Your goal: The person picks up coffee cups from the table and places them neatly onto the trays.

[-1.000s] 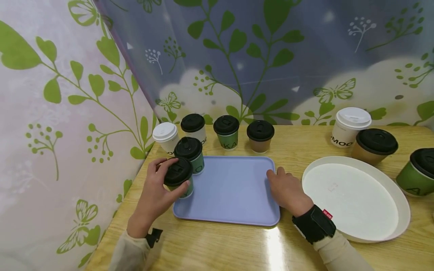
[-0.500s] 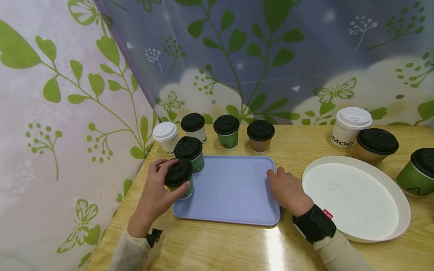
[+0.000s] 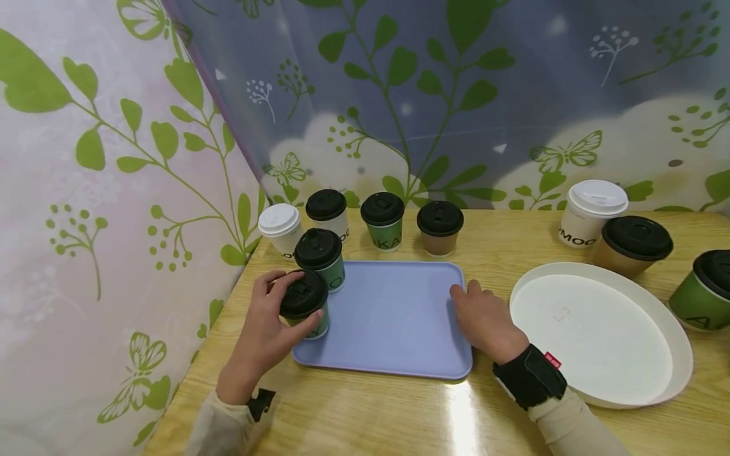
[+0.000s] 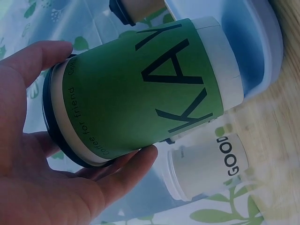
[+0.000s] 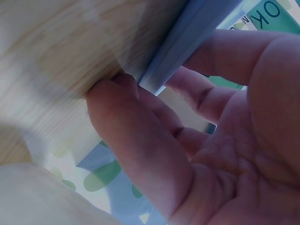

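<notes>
My left hand (image 3: 265, 335) grips a green paper coffee cup (image 3: 308, 304) by its black lid, over the front left corner of a blue tray (image 3: 393, 316). In the left wrist view, fingers and thumb spread round the lid end of this cup (image 4: 140, 93), which bears the letters KAY. Just behind it, a second green cup (image 3: 322, 256) with a black lid stands at the tray's left side. My right hand (image 3: 485, 320) pinches the tray's right edge. The right wrist view shows the tray rim (image 5: 164, 70) between thumb and fingers.
Along the back stand a white-lidded cup (image 3: 281, 228), a black-lidded white cup (image 3: 327, 212), a green cup (image 3: 382, 221) and a brown cup (image 3: 439, 228). At right are a round white tray (image 3: 516, 285), a white cup (image 3: 593, 212), a brown cup (image 3: 633, 247) and a green cup (image 3: 704, 291).
The held cup has shifted slightly toward the front and right with my left hand, a little away from the green cup behind it. My right hand stays on the tray edge.
</notes>
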